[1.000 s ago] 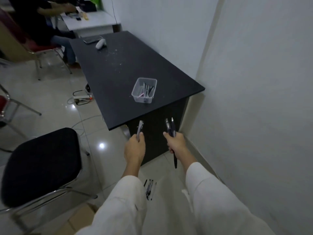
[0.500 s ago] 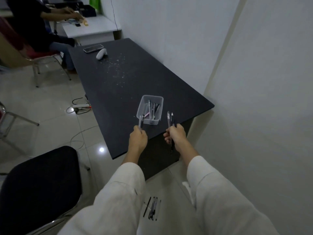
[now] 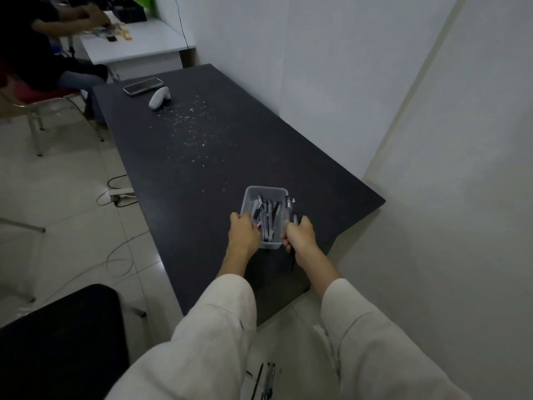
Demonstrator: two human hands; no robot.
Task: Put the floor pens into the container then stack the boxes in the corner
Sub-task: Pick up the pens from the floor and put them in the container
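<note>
Hovering at the container, mid-frame near the black table edge, long axis running up-frame: right hand fists upright pens just beside its right wall; left hand curls at the left rim, whether gripping anything I cannot tell. Floor pens lie bottom centre

Nothing in the room can be read from here: the pens in the clear container, the phone at the black table's far end and the bits on the far white desk are too small and dim for lettering.
</note>
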